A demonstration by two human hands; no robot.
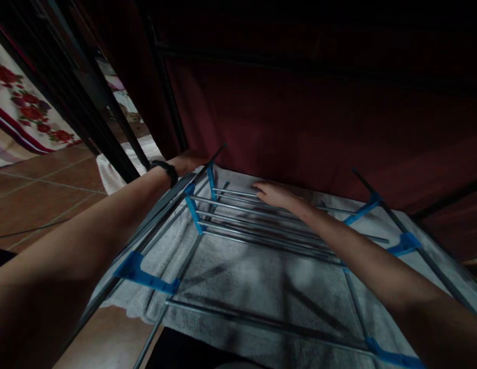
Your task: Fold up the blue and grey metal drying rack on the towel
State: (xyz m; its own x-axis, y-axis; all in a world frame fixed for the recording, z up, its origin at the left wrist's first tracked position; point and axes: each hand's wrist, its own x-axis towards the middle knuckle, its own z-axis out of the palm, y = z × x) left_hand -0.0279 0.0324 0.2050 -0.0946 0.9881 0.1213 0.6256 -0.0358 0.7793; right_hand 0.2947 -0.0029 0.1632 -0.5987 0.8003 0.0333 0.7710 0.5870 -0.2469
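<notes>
A rack of grey metal rods with blue plastic brackets lies on a grey towel. My left hand, dark and blurred below its black wristband, is at the far left corner of the rack beside an upright post. Its fingers are too dim to make out. Near the back of the rack, my right hand has its thumb and fingertips closed around one of the crosswise rods. More rods run parallel in front of that hand. On the right side are further blue brackets.
A dark red panel with a dark frame stands right behind the rack. Dark poles slant at the left, with a white striped cloth by them. A floral cloth hangs over the brown tiled floor.
</notes>
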